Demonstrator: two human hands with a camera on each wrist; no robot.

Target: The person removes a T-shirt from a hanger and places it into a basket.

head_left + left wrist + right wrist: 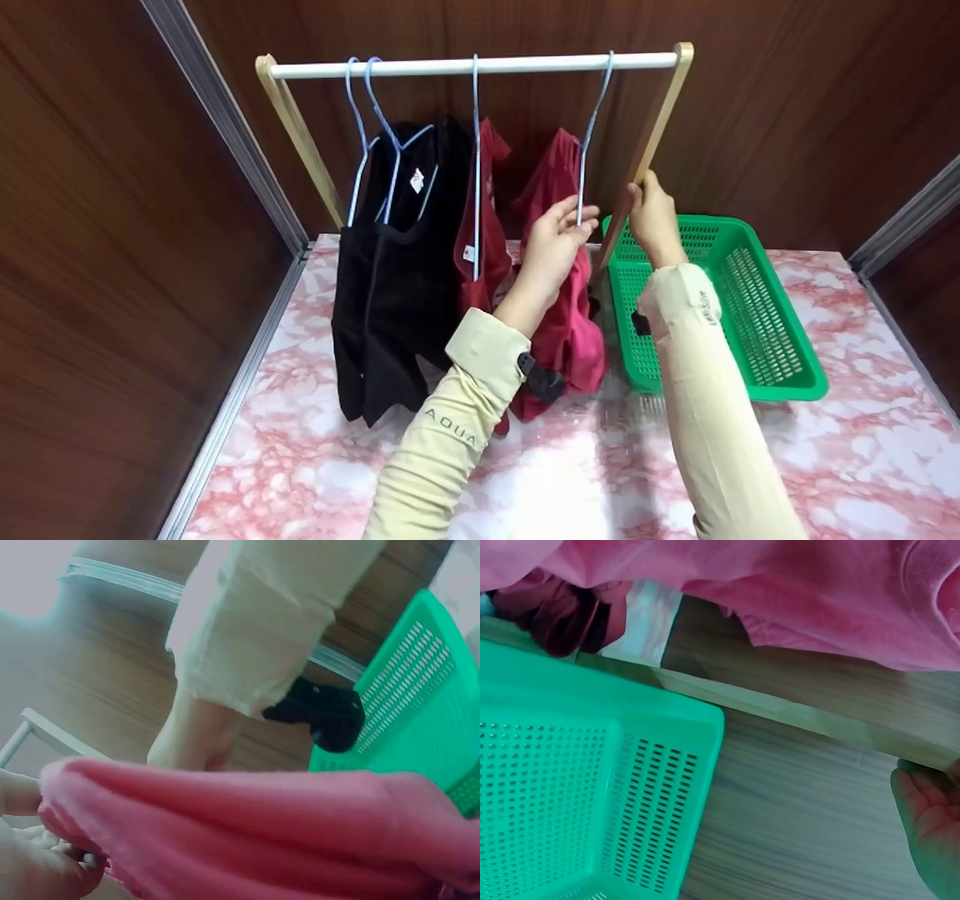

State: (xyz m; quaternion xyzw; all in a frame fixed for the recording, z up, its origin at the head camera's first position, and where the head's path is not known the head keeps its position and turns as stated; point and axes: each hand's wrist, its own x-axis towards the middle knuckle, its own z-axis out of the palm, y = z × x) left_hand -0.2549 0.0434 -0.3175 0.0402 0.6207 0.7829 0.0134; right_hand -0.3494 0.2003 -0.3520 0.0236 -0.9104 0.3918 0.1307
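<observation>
My left hand (pixel 553 244) is at the right-hand blue clothes hanger (pixel 582 172), its fingers and thumb about the hanger's lower end and the pink top (pixel 581 337) hung on it. In the left wrist view, the cloth's edge lies between thumb and fingers. My right hand (pixel 657 217) grips the right wooden post (pixel 651 154) of the clothes rack, thumb on the near side. A red garment (pixel 487 225) hangs left of the pink top. Further left, black garments (pixel 397 300) hang from two blue hangers.
Beside the right post, a green plastic basket (pixel 776 319) stands on the pink-and-white marbled table (pixel 885 450). The rack's white rail (pixel 540 66) runs across the back, with brown wood-look panels (pixel 787 90) behind and at the sides.
</observation>
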